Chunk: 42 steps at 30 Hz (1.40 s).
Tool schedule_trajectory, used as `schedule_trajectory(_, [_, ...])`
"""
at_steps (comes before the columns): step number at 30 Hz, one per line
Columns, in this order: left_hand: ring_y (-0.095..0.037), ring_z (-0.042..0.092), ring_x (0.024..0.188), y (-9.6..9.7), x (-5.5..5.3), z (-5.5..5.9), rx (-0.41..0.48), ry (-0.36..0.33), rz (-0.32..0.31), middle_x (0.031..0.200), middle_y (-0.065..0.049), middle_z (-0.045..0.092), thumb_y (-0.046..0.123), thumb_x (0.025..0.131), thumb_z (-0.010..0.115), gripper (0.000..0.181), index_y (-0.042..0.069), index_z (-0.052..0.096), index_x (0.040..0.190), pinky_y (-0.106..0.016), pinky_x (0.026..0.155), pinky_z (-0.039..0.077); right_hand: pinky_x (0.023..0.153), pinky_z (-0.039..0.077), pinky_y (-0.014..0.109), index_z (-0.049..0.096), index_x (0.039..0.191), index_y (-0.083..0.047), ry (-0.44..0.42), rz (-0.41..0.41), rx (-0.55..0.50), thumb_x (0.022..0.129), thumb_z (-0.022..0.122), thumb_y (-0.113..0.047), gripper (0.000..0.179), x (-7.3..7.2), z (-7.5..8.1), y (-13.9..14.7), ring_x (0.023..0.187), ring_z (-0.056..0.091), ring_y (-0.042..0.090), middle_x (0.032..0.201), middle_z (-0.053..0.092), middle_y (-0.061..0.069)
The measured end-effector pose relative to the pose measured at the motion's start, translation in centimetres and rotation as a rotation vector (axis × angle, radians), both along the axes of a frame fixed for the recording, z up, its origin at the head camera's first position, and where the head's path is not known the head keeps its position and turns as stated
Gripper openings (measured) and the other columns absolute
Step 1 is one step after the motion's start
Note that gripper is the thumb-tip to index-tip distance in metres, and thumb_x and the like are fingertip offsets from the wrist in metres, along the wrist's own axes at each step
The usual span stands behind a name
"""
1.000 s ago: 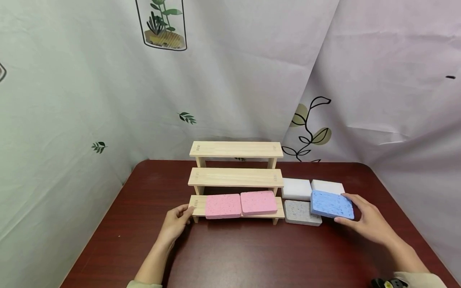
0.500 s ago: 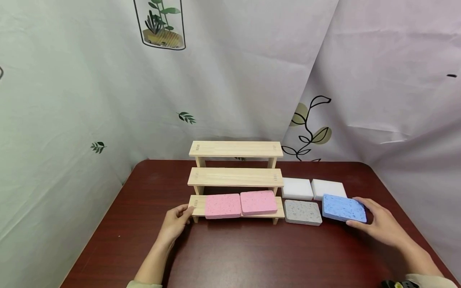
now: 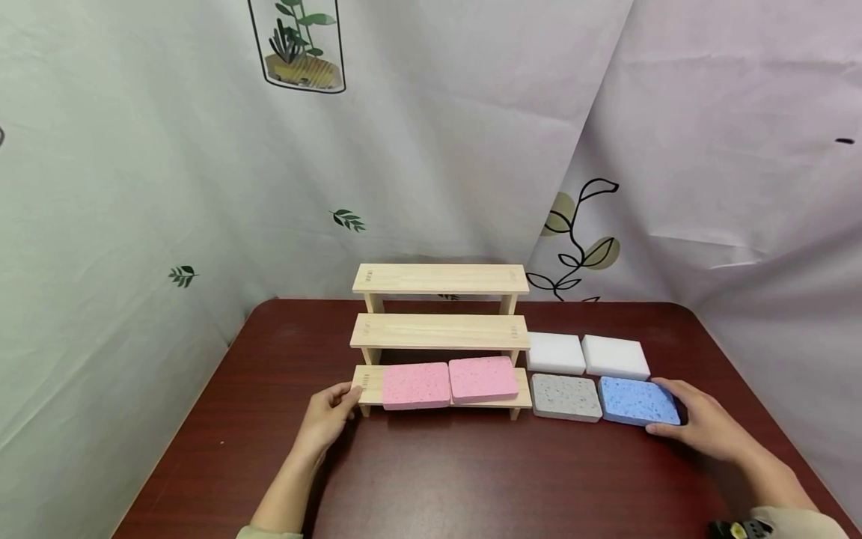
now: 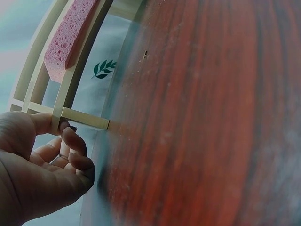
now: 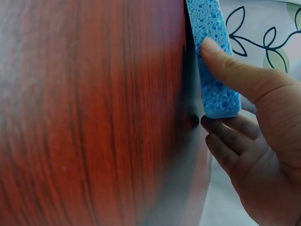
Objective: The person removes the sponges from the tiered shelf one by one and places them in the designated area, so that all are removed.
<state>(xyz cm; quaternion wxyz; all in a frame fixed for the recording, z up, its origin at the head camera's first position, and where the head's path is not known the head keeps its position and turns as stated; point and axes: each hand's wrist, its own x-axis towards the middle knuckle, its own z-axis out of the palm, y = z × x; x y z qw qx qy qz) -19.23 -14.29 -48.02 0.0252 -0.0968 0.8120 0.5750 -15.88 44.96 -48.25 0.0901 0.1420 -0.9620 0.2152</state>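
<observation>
Head view shows the blue sponge (image 3: 638, 401) at the right of the frame, just beside the speckled gray sponge (image 3: 566, 397); a second ago it overlapped that sponge's right corner, and half a second ago it sat higher and farther right. Both white blocks (image 3: 555, 353) behind are now more fully exposed. The right hand (image 3: 703, 421) pinches the blue sponge by its right end, thumb pressed along the near side in the right wrist view. At center-left, the left hand (image 3: 326, 419) pinches the lowest board's left end on the three-tier wooden rack (image 3: 440, 331), as before. Two pink sponges (image 3: 416, 385) lie unmoved on that board, above the reddish-brown table (image 3: 471, 479).
</observation>
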Motion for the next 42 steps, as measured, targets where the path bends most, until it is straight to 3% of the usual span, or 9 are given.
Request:
schedule_trajectory(6, [-0.016,0.055,0.07,-0.1,0.0,-0.1,-0.001,0.011,-0.002,0.08,-0.005,0.064,0.017,0.102,0.061,0.034,-0.01,0.065,0.121,-0.024,0.058,0.042,0.084,0.024,0.004,0.057,0.131,0.005,0.031,-0.023,0.006,0.064,0.096,-0.027,0.084,0.0,-0.1,-0.1,0.107,0.055,0.044,0.122,0.06,0.027])
schedule_trajectory(14, [-0.016,0.055,0.071,0.0,0.0,-0.2,0.001,-0.006,0.008,0.079,-0.005,0.062,0.018,0.103,0.061,0.034,-0.009,0.066,0.123,-0.024,0.06,0.043,0.084,0.035,0.022,0.06,0.128,0.003,0.069,-0.107,-0.029,0.064,0.096,-0.032,0.081,0.3,0.1,-0.4,0.108,0.055,0.042,0.121,0.061,0.025])
schedule_trajectory(18, [-0.016,0.054,0.071,0.3,-0.1,-0.3,-0.015,-0.015,0.015,0.077,-0.006,0.061,0.018,0.102,0.06,0.034,-0.008,0.066,0.123,-0.025,0.059,0.042,0.093,0.042,0.042,0.057,0.129,0.007,0.084,-0.142,-0.063,0.071,0.093,-0.032,0.079,0.2,0.5,-0.9,0.111,0.053,0.046,0.123,0.058,0.029])
schedule_trajectory(22, [-0.015,0.053,0.07,0.5,-0.2,-0.2,-0.034,-0.009,0.02,0.076,-0.005,0.06,0.021,0.102,0.061,0.035,-0.007,0.067,0.121,-0.024,0.057,0.041,0.085,0.039,0.066,0.054,0.13,0.01,0.12,-0.171,-0.102,0.077,0.089,-0.031,0.076,-0.1,1.1,-1.6,0.112,0.05,0.051,0.124,0.054,0.033])
schedule_trajectory(25, [-0.014,0.05,0.067,0.6,-0.2,-0.1,-0.034,-0.001,0.016,0.074,-0.004,0.059,0.026,0.102,0.062,0.036,-0.006,0.069,0.117,-0.024,0.057,0.04,0.089,0.039,0.059,0.056,0.129,0.008,0.182,-0.182,-0.124,0.077,0.089,-0.028,0.072,-0.3,1.4,-2.3,0.111,0.052,0.049,0.122,0.056,0.03])
schedule_trajectory(27, [-0.013,0.048,0.065,0.7,-0.3,-0.1,-0.028,0.004,0.01,0.073,-0.003,0.058,0.028,0.102,0.063,0.036,-0.005,0.07,0.113,-0.024,0.055,0.038,0.093,0.04,0.044,0.057,0.128,0.006,0.217,-0.182,-0.132,0.076,0.09,-0.026,0.07,-0.5,1.5,-2.7,0.11,0.054,0.047,0.121,0.058,0.028])
schedule_trajectory(32, [-0.013,0.047,0.063,0.8,-0.3,0.0,-0.024,0.012,0.011,0.07,-0.003,0.058,0.026,0.102,0.064,0.031,-0.004,0.071,0.105,-0.024,0.054,0.036,0.077,0.037,0.017,0.059,0.128,0.003,0.244,-0.164,-0.145,0.074,0.091,-0.024,0.069,-1.0,2.1,-4.2,0.1,0.056,0.036,0.118,0.062,0.023])
schedule_trajectory(37, [-0.014,0.054,0.065,1.2,-0.3,0.0,0.036,0.021,0.054,0.07,-0.002,0.062,0.02,0.101,0.065,0.028,-0.007,0.07,0.103,-0.023,0.056,0.04,0.077,0.038,0.016,0.06,0.13,0.002,0.249,-0.13,-0.181,0.075,0.091,-0.022,0.068,-1.5,2.7,-6.2,0.1,0.058,0.035,0.118,0.065,0.021])
schedule_trajectory(42, [-0.013,0.056,0.067,1.5,-0.3,0.0,0.138,0.017,0.104,0.076,-0.001,0.063,0.016,0.1,0.066,0.034,-0.014,0.066,0.117,-0.023,0.06,0.048,0.082,0.039,0.02,0.06,0.13,0.001,0.25,-0.093,-0.199,0.077,0.089,-0.021,0.065,-2.0,3.1,-8.2,0.107,0.06,0.037,0.117,0.066,0.02])
